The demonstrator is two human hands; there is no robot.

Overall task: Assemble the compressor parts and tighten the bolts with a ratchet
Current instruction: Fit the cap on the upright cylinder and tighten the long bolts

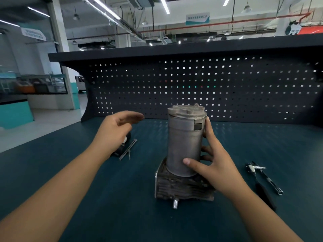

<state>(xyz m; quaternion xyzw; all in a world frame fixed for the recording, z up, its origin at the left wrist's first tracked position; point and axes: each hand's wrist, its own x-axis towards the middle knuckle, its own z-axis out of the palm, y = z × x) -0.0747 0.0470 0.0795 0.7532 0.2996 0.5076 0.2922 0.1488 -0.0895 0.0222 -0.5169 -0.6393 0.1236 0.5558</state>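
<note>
Right hand [215,165] grips cylinder [183,142] — ratchet [263,190], perhaps, nearby

Worktop [122,198]: dark teal surface. A dark pegboard [192,88] with square holes stands along its far edge, light showing through many of them; a dark shelf [157,49] caps it. Ceiling: long strip lights [104,7], pendant lamps [75,15], exposed ducts, a red pipe [227,23], and a hanging white-and-teal sign [197,18], text unreadable. Beyond the worktop's left edge: white pillar [59,41], pale glossy floor [52,117], glazed partition [35,84], and a white van [80,82] further back.
</note>
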